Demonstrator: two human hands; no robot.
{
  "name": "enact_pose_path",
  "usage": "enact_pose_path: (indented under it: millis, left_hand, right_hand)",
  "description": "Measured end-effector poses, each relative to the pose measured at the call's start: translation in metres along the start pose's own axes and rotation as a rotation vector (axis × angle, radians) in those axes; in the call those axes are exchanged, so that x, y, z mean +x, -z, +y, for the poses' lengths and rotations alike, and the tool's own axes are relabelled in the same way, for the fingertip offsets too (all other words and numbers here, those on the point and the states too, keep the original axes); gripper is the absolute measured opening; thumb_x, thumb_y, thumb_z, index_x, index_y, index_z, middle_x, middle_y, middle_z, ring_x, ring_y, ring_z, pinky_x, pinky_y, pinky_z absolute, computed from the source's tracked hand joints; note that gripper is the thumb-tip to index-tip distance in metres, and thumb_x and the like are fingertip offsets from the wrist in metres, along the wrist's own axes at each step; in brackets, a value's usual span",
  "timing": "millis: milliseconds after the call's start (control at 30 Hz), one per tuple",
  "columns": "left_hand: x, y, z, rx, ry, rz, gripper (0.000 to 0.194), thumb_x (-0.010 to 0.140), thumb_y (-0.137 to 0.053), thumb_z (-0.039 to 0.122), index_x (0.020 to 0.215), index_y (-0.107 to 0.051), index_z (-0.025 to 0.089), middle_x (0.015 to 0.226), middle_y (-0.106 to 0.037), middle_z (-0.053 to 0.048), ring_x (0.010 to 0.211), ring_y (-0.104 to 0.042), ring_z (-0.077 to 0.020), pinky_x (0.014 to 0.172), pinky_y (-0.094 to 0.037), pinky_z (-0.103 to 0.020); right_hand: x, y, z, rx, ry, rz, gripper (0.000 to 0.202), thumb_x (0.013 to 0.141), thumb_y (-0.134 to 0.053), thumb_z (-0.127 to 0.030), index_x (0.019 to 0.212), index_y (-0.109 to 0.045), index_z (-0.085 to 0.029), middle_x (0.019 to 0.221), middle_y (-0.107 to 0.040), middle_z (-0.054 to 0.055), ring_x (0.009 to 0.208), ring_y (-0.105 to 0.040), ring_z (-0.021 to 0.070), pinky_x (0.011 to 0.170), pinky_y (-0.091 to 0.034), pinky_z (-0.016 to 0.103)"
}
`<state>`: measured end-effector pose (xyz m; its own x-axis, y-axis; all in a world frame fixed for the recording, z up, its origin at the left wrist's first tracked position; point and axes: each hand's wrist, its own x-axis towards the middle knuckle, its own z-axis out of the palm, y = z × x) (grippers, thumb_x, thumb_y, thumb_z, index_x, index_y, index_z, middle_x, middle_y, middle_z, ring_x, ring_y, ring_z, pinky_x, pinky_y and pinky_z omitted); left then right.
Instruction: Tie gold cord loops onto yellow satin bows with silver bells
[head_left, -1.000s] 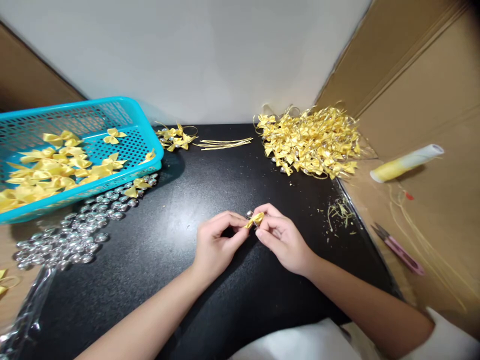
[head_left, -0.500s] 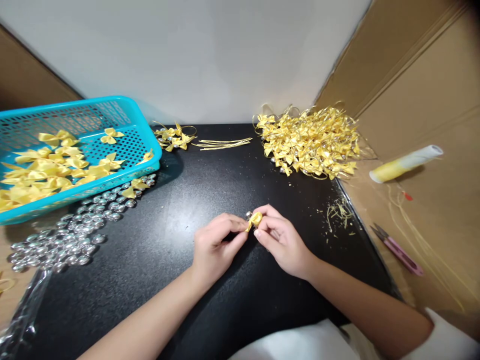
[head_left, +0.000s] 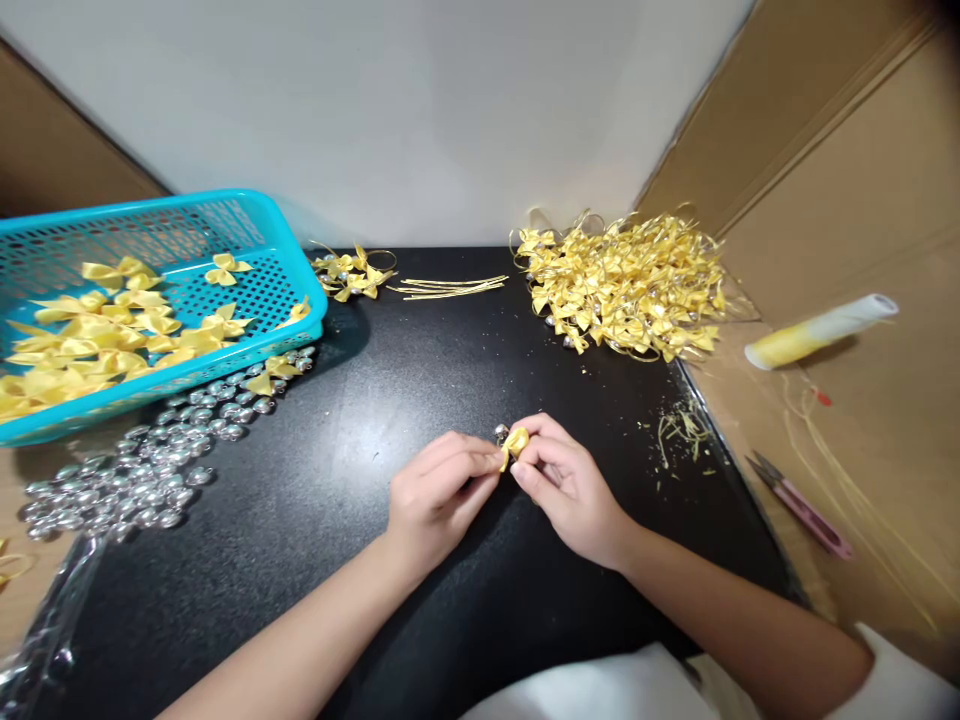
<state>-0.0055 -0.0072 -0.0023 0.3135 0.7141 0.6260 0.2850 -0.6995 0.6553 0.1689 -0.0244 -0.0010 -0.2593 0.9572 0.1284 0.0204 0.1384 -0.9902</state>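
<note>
Between my two hands, over the black table, is a yellow ribbon bow. My left hand pinches its left tail between thumb and fingers. At the bow's right loop, my right hand is closed with thumb and forefinger on the ribbon. A small silver bell shows just behind the bow, close to the left fingertips. Whether a cord joins bell and bow is hidden by my fingers.
A turquoise basket of yellow bows stands at left, with silver bells below. Gold cords lie at the back beside a small bow cluster. At right are a large bow pile, cord scraps, pink-handled snips and a tube.
Both hands and the bow have shifted only slightly. More of the silver bell shows behind the bow. The whole view has moved a little to the right.
</note>
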Motion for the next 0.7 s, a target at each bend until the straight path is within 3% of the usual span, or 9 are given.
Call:
enact_pose_path:
  millis: [167, 333, 433, 700]
  left_hand:
    - [0.0004, -0.0006, -0.0003, -0.016, 0.011, -0.006, 0.013, 0.082, -0.066, 0.003, 0.086, -0.067, 0.015, 0.081, -0.074, -0.006, 0.074, -0.071, -0.0143, 0.069, -0.057, -0.024]
    - [0.0008, -0.0037, 0.0011, -0.045, 0.201, 0.067, 0.011, 0.081, -0.069, 0.006, 0.083, -0.068, 0.017, 0.08, -0.075, -0.003, 0.073, -0.071, -0.0133, 0.068, -0.058, -0.023]
    - [0.0006, -0.0042, 0.0021, -0.05, 0.234, 0.075, 0.009, 0.082, -0.069, 0.009, 0.083, -0.069, 0.017, 0.082, -0.076, -0.004, 0.075, -0.073, -0.0146, 0.07, -0.059, -0.024]
    - [-0.0007, -0.0034, 0.0004, -0.07, 0.232, 0.047, 0.009, 0.084, -0.066, 0.009, 0.082, -0.068, 0.018, 0.083, -0.077, -0.004, 0.076, -0.074, -0.0157, 0.072, -0.061, -0.027]
  right_hand:
    - [0.0003, 0.0009, -0.0006, -0.052, 0.019, 0.009, 0.02, 0.093, -0.052, -0.014, 0.073, -0.053, -0.019, 0.097, -0.052, 0.004, 0.091, -0.054, 0.016, 0.083, -0.044, 0.032]
    - [0.0009, 0.0027, -0.0027, -0.263, 0.069, 0.035, 0.018, 0.091, -0.052, -0.015, 0.074, -0.053, -0.019, 0.095, -0.054, 0.005, 0.092, -0.054, 0.0183, 0.085, -0.044, 0.035]
    - [0.0017, 0.0043, -0.0044, -0.357, 0.098, 0.044, 0.018, 0.09, -0.052, -0.016, 0.073, -0.053, -0.019, 0.096, -0.052, 0.006, 0.092, -0.053, 0.0192, 0.086, -0.044, 0.038]
    - [0.0033, 0.008, -0.0079, -0.277, 0.036, -0.003, 0.021, 0.087, -0.055, -0.015, 0.067, -0.048, -0.02, 0.097, -0.049, 0.005, 0.095, -0.053, 0.0189, 0.088, -0.044, 0.037]
